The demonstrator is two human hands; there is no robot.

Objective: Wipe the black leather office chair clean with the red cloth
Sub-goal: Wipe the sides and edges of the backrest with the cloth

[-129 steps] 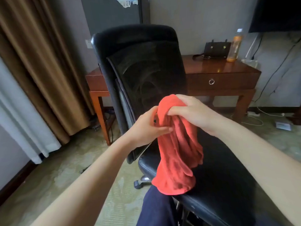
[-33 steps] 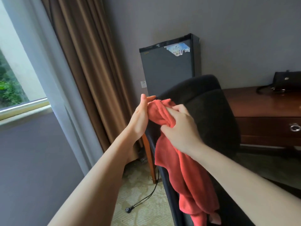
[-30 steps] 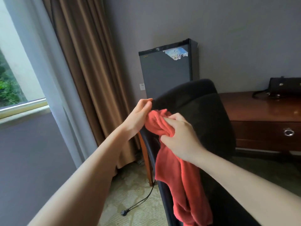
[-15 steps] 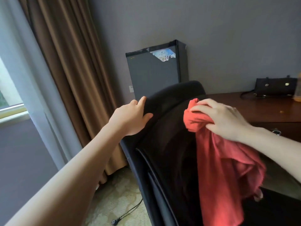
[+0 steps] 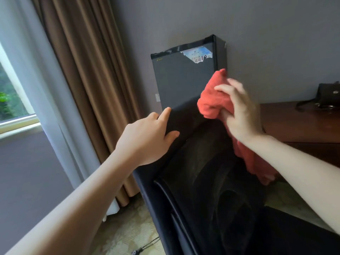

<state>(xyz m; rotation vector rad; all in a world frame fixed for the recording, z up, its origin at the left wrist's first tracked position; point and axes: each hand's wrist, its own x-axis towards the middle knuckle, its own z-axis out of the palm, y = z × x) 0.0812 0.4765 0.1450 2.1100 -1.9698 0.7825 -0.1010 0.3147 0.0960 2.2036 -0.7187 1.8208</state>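
Our left hand [image 5: 147, 138] clasps the chair [image 5: 202, 172] top, right hand [image 5: 241, 116] clutches bunched cloth [image 5: 213, 102] just above, poised; next press, sweep.

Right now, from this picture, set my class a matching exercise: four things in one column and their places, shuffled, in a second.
Column one:
1. red cloth
2. left hand
3. black bag
4. brown curtain

Column two:
A. on the wooden desk
B. beside the window
C. gripped by the right hand
D. holding the top edge of the chair back

Pairs: 1-C, 2-D, 3-A, 4-B.
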